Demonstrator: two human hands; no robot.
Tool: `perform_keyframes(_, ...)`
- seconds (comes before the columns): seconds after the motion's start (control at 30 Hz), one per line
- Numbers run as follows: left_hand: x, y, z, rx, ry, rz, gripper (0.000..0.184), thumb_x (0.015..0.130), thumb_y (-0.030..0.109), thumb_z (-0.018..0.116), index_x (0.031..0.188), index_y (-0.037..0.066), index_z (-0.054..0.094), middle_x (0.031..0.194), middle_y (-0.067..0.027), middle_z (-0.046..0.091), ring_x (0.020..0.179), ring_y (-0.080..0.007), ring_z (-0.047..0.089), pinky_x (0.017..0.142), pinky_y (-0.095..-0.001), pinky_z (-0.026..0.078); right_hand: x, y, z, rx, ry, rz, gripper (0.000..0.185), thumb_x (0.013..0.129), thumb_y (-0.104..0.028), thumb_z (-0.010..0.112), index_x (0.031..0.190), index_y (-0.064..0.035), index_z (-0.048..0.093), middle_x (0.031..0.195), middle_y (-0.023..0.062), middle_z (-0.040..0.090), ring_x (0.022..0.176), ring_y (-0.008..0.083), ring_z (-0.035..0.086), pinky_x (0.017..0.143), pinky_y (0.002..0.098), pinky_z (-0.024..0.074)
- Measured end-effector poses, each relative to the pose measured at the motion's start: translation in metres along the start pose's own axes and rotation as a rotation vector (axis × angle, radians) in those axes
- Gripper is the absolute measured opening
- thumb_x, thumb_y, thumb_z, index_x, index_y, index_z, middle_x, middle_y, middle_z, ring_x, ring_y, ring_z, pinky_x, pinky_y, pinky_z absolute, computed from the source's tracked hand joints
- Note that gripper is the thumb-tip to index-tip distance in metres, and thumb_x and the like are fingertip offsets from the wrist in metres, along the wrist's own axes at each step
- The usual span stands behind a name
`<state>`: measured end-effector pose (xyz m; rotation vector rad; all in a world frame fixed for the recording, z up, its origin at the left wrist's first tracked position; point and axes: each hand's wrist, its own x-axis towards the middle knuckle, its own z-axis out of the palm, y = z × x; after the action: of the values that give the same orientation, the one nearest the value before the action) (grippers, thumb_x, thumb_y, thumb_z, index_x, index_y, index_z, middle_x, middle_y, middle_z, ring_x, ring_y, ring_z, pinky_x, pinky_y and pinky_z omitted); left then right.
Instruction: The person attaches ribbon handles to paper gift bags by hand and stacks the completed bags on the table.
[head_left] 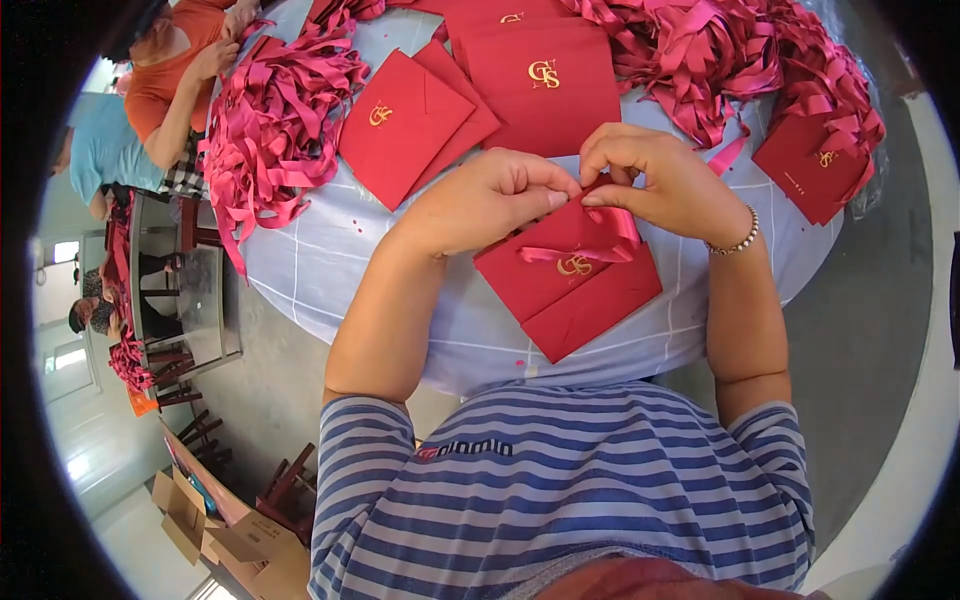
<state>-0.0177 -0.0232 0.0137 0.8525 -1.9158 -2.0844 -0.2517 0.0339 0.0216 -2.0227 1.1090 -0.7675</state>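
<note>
A small red paper bag (590,298) with a gold monogram lies tilted at the near edge of the table, below my hands. A pink-red satin ribbon (572,252) loops across its front and up to its top edge. My left hand (505,195) is closed, thumb and forefinger pinched at the bag's top edge. On the other side, my right hand (655,180) pinches the ribbon at the same edge, fingertips nearly touching the left ones. What lies exactly between the fingertips is partly hidden. A beaded bracelet (735,232) circles my right wrist.
Flat red bags (405,125) and a larger stack (545,95) lie beyond my hands on the checked tablecloth (320,275). Ribbon heaps stand at left (275,130) and back right (705,60). More bags (815,165) are at right. A person in orange (180,75) works at far left.
</note>
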Motion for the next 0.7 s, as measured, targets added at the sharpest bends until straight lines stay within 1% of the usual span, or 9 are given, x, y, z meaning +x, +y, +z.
perform_keyframes(0.17, -0.001, 0.004, 0.002, -0.012, -0.003, -0.051, 0.018, 0.095, 0.006, 0.058, 0.109, 0.000, 0.069, 0.080, 0.0058, 0.061, 0.070, -0.0013, 0.051, 0.061, -0.0187, 0.042, 0.000, 0.002, -0.004, 0.016, -0.084, 0.043, 0.013, 0.080, -0.006, 0.076, 0.087, -0.0032, 0.065, 0.096, 0.0044, 0.063, 0.082, 0.0156, 0.058, 0.066, 0.0272, 0.0455)
perform_keyframes(0.27, 0.000, 0.003, 0.001, -0.070, -0.037, -0.078, 0.021, 0.092, 0.004, 0.060, 0.111, 0.000, 0.069, 0.080, 0.0047, 0.063, 0.069, -0.0015, 0.052, 0.059, -0.0191, 0.042, 0.001, 0.004, -0.002, 0.079, -0.090, -0.055, 0.013, 0.080, -0.007, 0.076, 0.085, -0.0032, 0.065, 0.096, 0.0038, 0.062, 0.081, 0.0148, 0.057, 0.066, 0.0275, 0.0451)
perform_keyframes(0.37, -0.003, 0.006, 0.001, 0.007, -0.050, -0.112, 0.020, 0.089, 0.002, 0.062, 0.107, 0.001, 0.072, 0.078, 0.0041, 0.064, 0.067, -0.0021, 0.054, 0.059, -0.0197, 0.043, 0.002, -0.003, -0.003, 0.127, -0.116, -0.017, 0.013, 0.079, -0.008, 0.077, 0.084, -0.0034, 0.065, 0.096, 0.0023, 0.060, 0.080, 0.0135, 0.056, 0.068, 0.0271, 0.0448)
perform_keyframes(0.43, -0.001, 0.002, -0.003, 0.148, -0.123, -0.018, 0.017, 0.085, -0.004, 0.064, 0.101, -0.002, 0.071, 0.090, -0.0025, 0.072, 0.075, -0.0058, 0.063, 0.064, -0.0210, 0.049, 0.003, -0.005, -0.002, 0.150, -0.110, -0.024, 0.013, 0.080, -0.008, 0.076, 0.083, -0.0034, 0.065, 0.095, 0.0018, 0.059, 0.079, 0.0121, 0.054, 0.069, 0.0254, 0.0435)
perform_keyframes(0.47, 0.000, 0.001, -0.001, 0.144, -0.120, -0.018, 0.017, 0.085, -0.004, 0.064, 0.101, -0.002, 0.071, 0.090, -0.0025, 0.072, 0.075, -0.0058, 0.063, 0.064, -0.0210, 0.049, 0.003, -0.003, -0.001, 0.150, -0.115, -0.023, 0.013, 0.080, -0.008, 0.076, 0.083, -0.0034, 0.065, 0.095, 0.0018, 0.059, 0.079, 0.0121, 0.054, 0.069, 0.0254, 0.0435)
perform_keyframes(0.53, 0.001, 0.000, 0.003, 0.417, -0.007, 0.221, 0.011, 0.084, -0.004, 0.066, 0.093, -0.004, 0.071, 0.083, -0.0055, 0.071, 0.072, -0.0097, 0.065, 0.064, -0.0240, 0.051, 0.002, 0.001, 0.002, 0.209, -0.090, -0.017, 0.011, 0.082, -0.008, 0.074, 0.081, -0.0029, 0.064, 0.094, 0.0029, 0.059, 0.079, 0.0110, 0.054, 0.068, 0.0243, 0.0423)
perform_keyframes(0.57, 0.001, -0.001, 0.002, 0.414, -0.004, 0.220, 0.011, 0.084, -0.004, 0.066, 0.093, -0.004, 0.071, 0.083, -0.0055, 0.071, 0.072, -0.0097, 0.065, 0.064, -0.0240, 0.051, 0.003, 0.003, 0.001, 0.210, -0.094, -0.017, 0.011, 0.082, -0.008, 0.074, 0.081, -0.0029, 0.064, 0.094, 0.0029, 0.059, 0.079, 0.0110, 0.054, 0.068, 0.0243, 0.0423)
perform_keyframes(0.63, 0.003, -0.003, -0.002, 0.624, -0.032, 0.489, 0.010, 0.083, -0.002, 0.067, 0.092, -0.004, 0.069, 0.079, -0.0085, 0.069, 0.071, -0.0133, 0.066, 0.064, -0.0261, 0.051, 0.002, 0.006, -0.003, 0.276, -0.241, 0.009, 0.011, 0.082, -0.008, 0.073, 0.079, -0.0022, 0.064, 0.093, 0.0045, 0.059, 0.079, 0.0107, 0.053, 0.068, 0.0234, 0.0416)
perform_keyframes(0.7, 0.002, -0.005, -0.019, 0.641, 0.023, 0.431, 0.010, 0.083, -0.001, 0.068, 0.093, -0.004, 0.069, 0.079, -0.0093, 0.069, 0.071, -0.0147, 0.066, 0.064, -0.0274, 0.051, -0.002, 0.003, -0.011, 0.371, -0.296, 0.011, 0.011, 0.083, -0.008, 0.073, 0.079, -0.0023, 0.064, 0.092, 0.0048, 0.059, 0.080, 0.0109, 0.053, 0.069, 0.0238, 0.0420)
